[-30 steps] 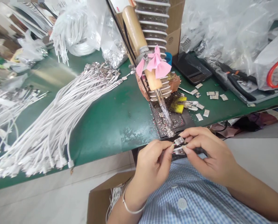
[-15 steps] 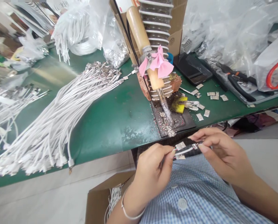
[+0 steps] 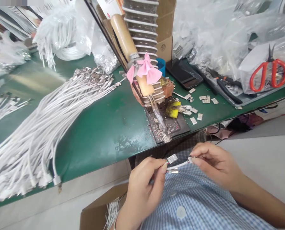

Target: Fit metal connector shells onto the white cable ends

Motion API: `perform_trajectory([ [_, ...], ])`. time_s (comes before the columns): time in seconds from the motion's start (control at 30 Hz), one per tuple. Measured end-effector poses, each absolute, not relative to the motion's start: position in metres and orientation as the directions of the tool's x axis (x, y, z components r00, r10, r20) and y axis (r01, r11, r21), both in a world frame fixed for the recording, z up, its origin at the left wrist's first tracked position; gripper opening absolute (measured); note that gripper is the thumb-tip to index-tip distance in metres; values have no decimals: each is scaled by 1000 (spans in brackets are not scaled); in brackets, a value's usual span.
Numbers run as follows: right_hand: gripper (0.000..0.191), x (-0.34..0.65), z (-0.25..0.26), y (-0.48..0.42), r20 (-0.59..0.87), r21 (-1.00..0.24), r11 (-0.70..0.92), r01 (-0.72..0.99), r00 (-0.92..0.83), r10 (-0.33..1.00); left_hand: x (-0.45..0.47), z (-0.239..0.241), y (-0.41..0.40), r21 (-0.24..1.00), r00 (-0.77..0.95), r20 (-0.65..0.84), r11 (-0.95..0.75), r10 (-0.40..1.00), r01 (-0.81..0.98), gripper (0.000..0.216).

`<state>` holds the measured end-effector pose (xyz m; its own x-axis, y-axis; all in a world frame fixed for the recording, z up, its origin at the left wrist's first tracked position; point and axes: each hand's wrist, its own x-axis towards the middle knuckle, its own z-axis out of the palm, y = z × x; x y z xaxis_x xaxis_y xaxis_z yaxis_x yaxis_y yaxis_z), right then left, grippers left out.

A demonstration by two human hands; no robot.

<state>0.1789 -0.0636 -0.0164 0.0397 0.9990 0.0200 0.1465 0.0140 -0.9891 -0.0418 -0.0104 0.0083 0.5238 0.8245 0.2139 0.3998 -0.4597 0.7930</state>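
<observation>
My left hand (image 3: 144, 183) is closed, thumb and forefinger pinching short white cables whose bare metal USB connectors (image 3: 172, 158) stick out past the fingertips. One white cable (image 3: 178, 165) bridges the gap between the hands. At its far end my right hand (image 3: 215, 166) pinches a small metal connector (image 3: 190, 159) between thumb and fingers. Both hands are over my lap, just off the table's front edge. Above them on the table, a soldering iron (image 3: 143, 84) with pink cloth tied round it points tip down at a dark, solder-littered plate (image 3: 182, 125).
A long bundle of white cables (image 3: 44, 111) covers the green table's left side. Loose metal connector shells (image 3: 193, 120) lie by a yellow sponge (image 3: 173, 110). A phone (image 3: 185, 75), red-handled scissors (image 3: 269, 73) and plastic bags stand at right. Below, a cardboard box (image 3: 94, 209) holds more cables.
The camera view has swung right, so the table's things appear further left. My right fingertips have closed on the cable's connector. My left hand keeps its grip.
</observation>
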Motion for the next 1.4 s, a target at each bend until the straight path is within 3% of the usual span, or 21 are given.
perform_trajectory([
  [0.4,5,170,-13,-62,108,-982,112,151,-38,993,-44,3,-18,817,541,191,-438,819,374,16],
  [1.4,6,166,-17,-68,52,-995,60,81,-94,994,-38,0,-22,838,544,173,-413,821,357,13],
])
